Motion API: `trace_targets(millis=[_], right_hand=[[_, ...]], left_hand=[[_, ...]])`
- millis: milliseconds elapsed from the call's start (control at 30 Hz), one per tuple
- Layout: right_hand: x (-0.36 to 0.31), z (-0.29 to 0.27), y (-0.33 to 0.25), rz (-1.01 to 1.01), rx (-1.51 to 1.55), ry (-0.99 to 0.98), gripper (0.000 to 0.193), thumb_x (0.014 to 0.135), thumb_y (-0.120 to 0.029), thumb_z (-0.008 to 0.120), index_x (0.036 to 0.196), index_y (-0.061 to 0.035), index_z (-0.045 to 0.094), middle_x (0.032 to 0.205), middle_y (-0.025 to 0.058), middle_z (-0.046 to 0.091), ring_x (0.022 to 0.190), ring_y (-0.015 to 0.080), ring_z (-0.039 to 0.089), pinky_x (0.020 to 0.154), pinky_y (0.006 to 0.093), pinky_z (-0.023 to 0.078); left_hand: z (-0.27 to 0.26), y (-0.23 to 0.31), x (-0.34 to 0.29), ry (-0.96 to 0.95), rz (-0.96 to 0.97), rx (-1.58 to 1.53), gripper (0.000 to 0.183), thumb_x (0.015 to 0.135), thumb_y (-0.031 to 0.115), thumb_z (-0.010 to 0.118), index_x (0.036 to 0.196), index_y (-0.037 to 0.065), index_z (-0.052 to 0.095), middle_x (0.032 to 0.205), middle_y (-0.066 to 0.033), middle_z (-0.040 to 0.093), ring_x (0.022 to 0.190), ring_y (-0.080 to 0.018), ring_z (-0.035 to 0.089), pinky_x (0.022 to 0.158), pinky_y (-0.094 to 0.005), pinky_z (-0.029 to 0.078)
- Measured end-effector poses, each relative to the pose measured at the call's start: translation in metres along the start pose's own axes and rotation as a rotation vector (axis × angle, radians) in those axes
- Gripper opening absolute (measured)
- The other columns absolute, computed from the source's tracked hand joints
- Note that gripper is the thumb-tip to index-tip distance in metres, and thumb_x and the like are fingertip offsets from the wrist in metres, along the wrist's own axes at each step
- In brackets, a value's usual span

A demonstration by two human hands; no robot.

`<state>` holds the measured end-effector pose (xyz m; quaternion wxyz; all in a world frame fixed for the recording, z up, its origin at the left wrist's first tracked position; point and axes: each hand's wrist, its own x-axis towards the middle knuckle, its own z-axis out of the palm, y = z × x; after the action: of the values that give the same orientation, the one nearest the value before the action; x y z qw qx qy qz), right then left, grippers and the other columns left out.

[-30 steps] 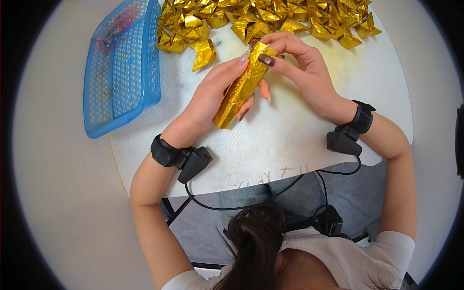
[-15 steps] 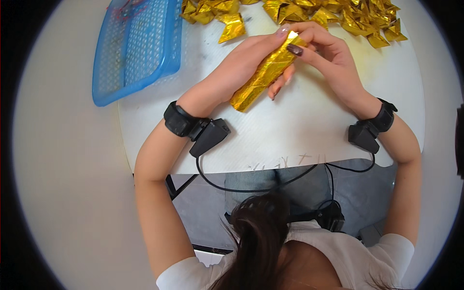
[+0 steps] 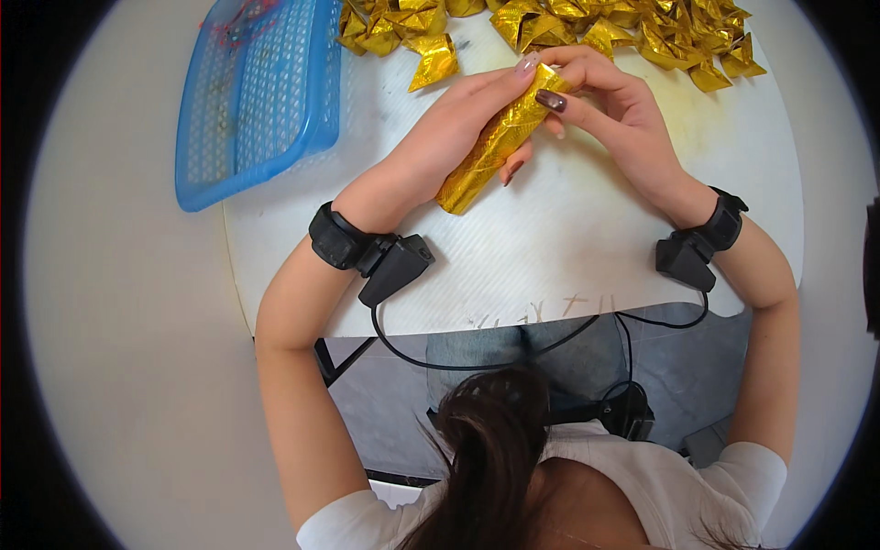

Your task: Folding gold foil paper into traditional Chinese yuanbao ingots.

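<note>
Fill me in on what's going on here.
A person's left hand and right hand hold a long, shiny gold foil-like piece at a slant over a white table, the right at its far end. Folded gold foil-like shapes lie beyond the hands; a blue latticed plastic basket is at the left.

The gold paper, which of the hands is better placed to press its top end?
Probably the right hand: it grips the gold paper near that end, while the left hand wraps around the middle, supporting it.
</note>
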<state>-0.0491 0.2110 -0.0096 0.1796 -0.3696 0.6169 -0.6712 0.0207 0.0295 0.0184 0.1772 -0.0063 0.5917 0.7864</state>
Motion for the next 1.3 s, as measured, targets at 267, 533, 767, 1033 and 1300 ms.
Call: trace_targets(millis=[267,533,767,1033,1300], right_hand=[[-0.001,0.002,-0.001,-0.039,0.060,0.077,0.016,0.087,-0.009,0.063,0.101,-0.0021,0.061,0.115,0.0051,0.056,0.100,0.0116,0.055,0.086,0.0260,0.043],[-0.001,0.000,0.001,-0.066,0.040,0.123,0.026,0.085,-0.010,0.064,0.110,-0.0052,0.058,0.119,0.0031,0.055,0.103,0.0112,0.054,0.091,0.0283,0.041],[0.001,-0.004,0.001,-0.171,-0.039,0.010,0.011,0.081,-0.001,0.056,0.089,-0.0052,0.062,0.122,0.0070,0.053,0.115,0.0177,0.049,0.099,0.0304,0.035],[0.000,-0.008,-0.005,-0.147,-0.026,-0.007,0.013,0.082,-0.002,0.051,0.087,-0.0045,0.062,0.122,0.0073,0.050,0.109,0.0176,0.049,0.096,0.0294,0.035],[0.001,-0.004,-0.008,0.013,-0.056,0.078,0.014,0.088,-0.017,0.057,0.089,-0.0035,0.060,0.120,0.0058,0.049,0.095,0.0116,0.047,0.087,0.0252,0.036]], left_hand=[[-0.016,-0.002,0.005,-0.100,-0.035,-0.139,0.036,0.100,0.034,0.039,0.108,0.001,0.053,0.080,-0.0104,0.060,0.062,-0.0146,0.057,0.056,-0.0270,0.049],[-0.024,-0.002,0.008,-0.157,0.072,-0.136,0.040,0.098,0.029,0.044,0.120,-0.003,0.050,0.094,-0.0086,0.063,0.080,-0.0151,0.062,0.080,-0.0284,0.050],[-0.021,-0.003,0.007,0.031,0.013,-0.079,0.035,0.095,0.020,0.053,0.125,0.001,0.053,0.106,-0.0050,0.063,0.088,-0.0077,0.061,0.077,-0.0224,0.050],[-0.023,-0.003,0.008,0.093,0.154,0.084,0.030,0.096,0.014,0.050,0.125,0.005,0.054,0.096,-0.0035,0.066,0.082,-0.0044,0.061,0.071,-0.0183,0.049],[-0.020,-0.002,0.011,0.186,0.290,0.171,0.034,0.097,0.014,0.050,0.130,0.008,0.049,0.087,-0.0042,0.068,0.078,-0.0037,0.060,0.068,-0.0172,0.046]])
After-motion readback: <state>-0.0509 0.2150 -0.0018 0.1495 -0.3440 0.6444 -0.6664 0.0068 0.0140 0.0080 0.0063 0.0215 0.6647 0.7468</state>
